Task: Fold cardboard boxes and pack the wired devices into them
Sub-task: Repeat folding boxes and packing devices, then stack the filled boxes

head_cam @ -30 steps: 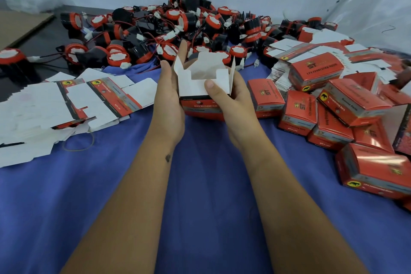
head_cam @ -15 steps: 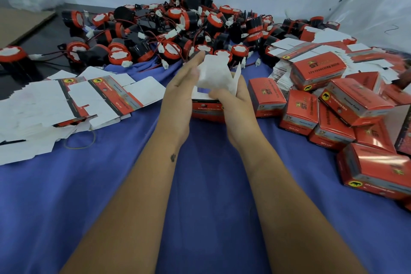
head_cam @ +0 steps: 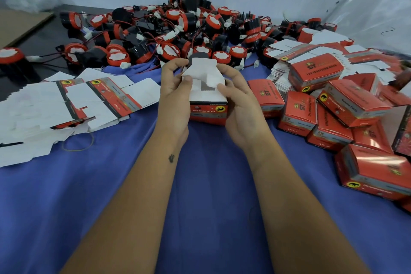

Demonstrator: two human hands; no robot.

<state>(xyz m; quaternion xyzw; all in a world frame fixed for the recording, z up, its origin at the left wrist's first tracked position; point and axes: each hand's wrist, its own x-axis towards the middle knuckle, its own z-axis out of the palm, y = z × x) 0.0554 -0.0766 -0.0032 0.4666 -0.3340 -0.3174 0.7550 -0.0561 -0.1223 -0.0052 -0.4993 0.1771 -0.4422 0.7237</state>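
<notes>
A small red cardboard box (head_cam: 208, 112) with white inner flaps is held upright between my hands over the blue cloth (head_cam: 200, 196). My left hand (head_cam: 174, 93) grips its left side, thumb pressing a white flap (head_cam: 201, 73) down over the top. My right hand (head_cam: 239, 100) grips the right side, thumb on another folded flap. A big pile of black and red wired devices (head_cam: 178, 35) lies just behind the box. I cannot tell whether the box holds a device.
Flat unfolded box blanks (head_cam: 66, 104) spread out on the left, with a rubber band (head_cam: 77, 142) lying on the cloth before them. Several folded red boxes (head_cam: 333, 113) are heaped on the right, with more blanks behind them. A pale wall stands at the back.
The box's top flaps stood open a second ago. My left hand swept across and pushed them down; both thumbs now hold the flaps folded over the top.
</notes>
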